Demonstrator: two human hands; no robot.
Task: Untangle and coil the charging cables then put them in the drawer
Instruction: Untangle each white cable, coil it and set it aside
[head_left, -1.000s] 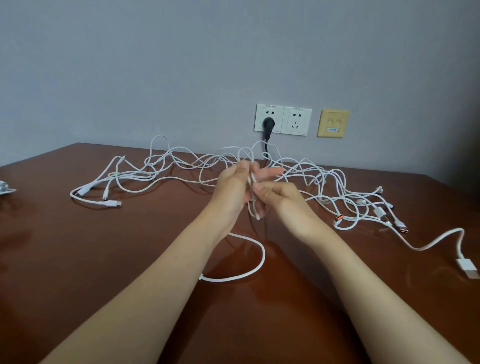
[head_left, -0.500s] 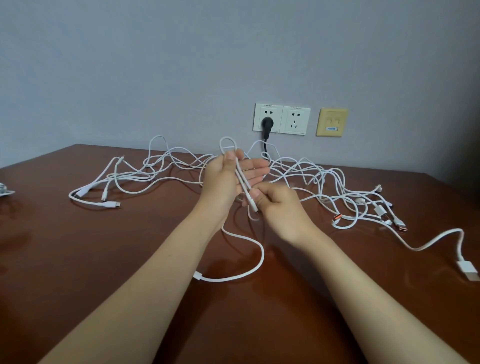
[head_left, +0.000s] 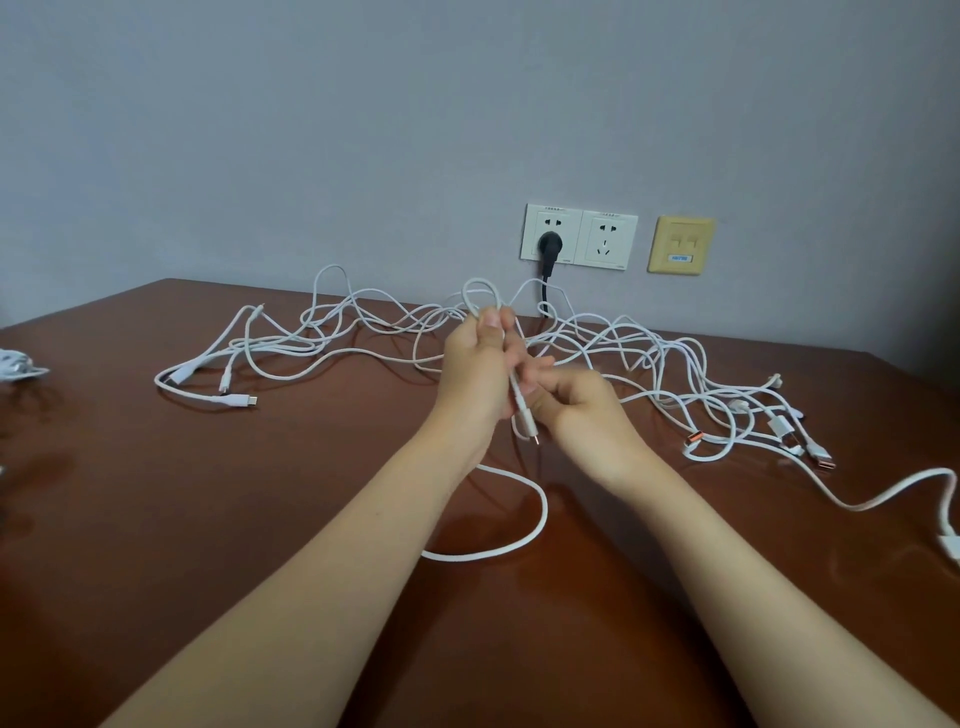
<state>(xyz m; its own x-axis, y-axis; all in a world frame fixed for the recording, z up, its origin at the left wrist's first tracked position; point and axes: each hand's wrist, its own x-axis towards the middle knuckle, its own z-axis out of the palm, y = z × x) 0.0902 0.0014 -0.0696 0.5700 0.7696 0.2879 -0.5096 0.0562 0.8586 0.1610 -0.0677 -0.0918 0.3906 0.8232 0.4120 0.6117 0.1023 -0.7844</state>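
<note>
A tangle of white charging cables (head_left: 613, 348) sprawls across the back of the brown table (head_left: 156, 519). My left hand (head_left: 475, 374) grips a folded loop of one white cable (head_left: 519, 540) above the table, the loop poking up over my thumb. My right hand (head_left: 587, 410) pinches the same cable just below, near its connector end, which hangs down between both hands. The slack of that cable curves on the table under my wrists. No drawer is in view.
Loose plug ends lie at the left (head_left: 244, 401) and right (head_left: 821, 460) of the tangle. A black plug (head_left: 548, 244) sits in a wall socket behind. Another white bundle (head_left: 18, 366) shows at the left edge. A USB plug (head_left: 953, 545) lies far right.
Both hands have lifted a little with the cable. A loop now stands above my left thumb, and the connector end hangs lower between my hands.
</note>
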